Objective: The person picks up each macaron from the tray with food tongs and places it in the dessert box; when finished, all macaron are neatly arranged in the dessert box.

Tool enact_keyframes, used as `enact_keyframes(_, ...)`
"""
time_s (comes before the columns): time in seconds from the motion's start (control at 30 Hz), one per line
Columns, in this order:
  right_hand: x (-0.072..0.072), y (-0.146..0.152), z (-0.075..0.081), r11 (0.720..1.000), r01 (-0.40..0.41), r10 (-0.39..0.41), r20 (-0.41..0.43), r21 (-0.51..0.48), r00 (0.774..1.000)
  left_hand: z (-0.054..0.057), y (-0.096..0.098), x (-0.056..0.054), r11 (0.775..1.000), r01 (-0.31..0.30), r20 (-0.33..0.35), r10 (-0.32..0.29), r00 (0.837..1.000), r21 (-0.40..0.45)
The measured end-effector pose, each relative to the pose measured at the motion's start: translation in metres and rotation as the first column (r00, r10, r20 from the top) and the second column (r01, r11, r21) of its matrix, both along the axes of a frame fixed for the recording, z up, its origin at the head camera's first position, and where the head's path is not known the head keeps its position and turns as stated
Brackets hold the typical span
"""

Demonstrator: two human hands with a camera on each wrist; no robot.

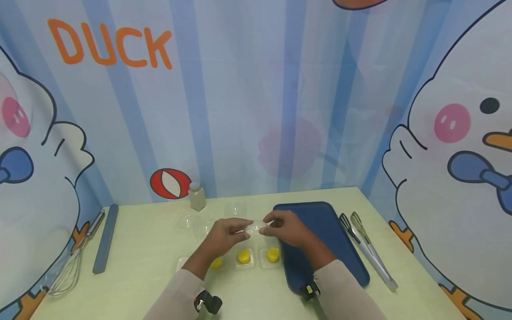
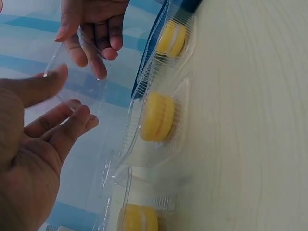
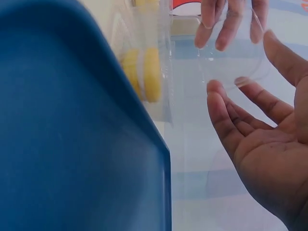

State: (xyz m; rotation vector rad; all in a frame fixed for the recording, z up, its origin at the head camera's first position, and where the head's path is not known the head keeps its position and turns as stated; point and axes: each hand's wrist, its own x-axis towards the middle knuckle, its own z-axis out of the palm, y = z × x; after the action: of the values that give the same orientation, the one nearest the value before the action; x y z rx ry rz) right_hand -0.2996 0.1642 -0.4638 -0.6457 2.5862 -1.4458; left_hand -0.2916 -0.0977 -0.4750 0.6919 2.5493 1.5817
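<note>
A clear plastic lid [image 1: 255, 226] is held between both hands above the table. My left hand [image 1: 227, 234] pinches its left edge between thumb and fingers, and my right hand [image 1: 287, 228] pinches the right edge. Below stand yellow macarons [image 1: 244, 256] in small clear plastic trays [image 1: 266, 265], in a row along the table. In the left wrist view, three yellow macarons [image 2: 158, 117] show a pale filling, each in its own ribbed clear tray [image 2: 179, 130]. The left forearm partly covers the left end of the row.
Other clear lids [image 1: 235, 209] lie behind the hands, near a small capped jar [image 1: 197, 197]. To the right sit a blue tray [image 1: 332, 249] and metal tongs [image 1: 374, 258]. At the left lie a whisk [image 1: 70, 271] and a blue-grey bar [image 1: 106, 240]. A printed curtain [image 1: 240, 111] hangs behind the table.
</note>
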Motion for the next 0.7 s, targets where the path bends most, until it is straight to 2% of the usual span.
enact_keyframes(0.13, 0.001, 0.006, 0.003, 0.998, -0.068, 0.069, 0.049, -0.018, 0.996, 0.0, 0.0, 0.003, 0.998, 0.064, -0.022, -0.064, 0.998, 0.016)
enact_keyframes(0.3, 0.005, 0.011, 0.004, 0.992, -0.126, 0.125, 0.092, 0.0, 0.988, -0.003, 0.006, 0.008, 0.997, 0.073, -0.044, -0.073, 0.996, 0.011)
enact_keyframes(0.4, 0.008, 0.013, 0.003, 0.99, -0.128, 0.125, 0.065, 0.057, 0.99, -0.005, 0.01, 0.011, 0.997, 0.075, -0.055, -0.075, 0.996, -0.002)
enact_keyframes(0.57, 0.014, 0.019, -0.001, 0.983, -0.114, 0.115, 0.0, 0.144, 0.993, -0.006, 0.017, 0.017, 0.991, 0.055, -0.166, -0.075, 0.983, -0.124)
enact_keyframes(0.7, 0.018, 0.023, -0.003, 0.982, -0.094, 0.101, -0.036, 0.164, 0.994, -0.006, 0.022, 0.021, 0.98, 0.053, -0.232, -0.098, 0.968, -0.192)
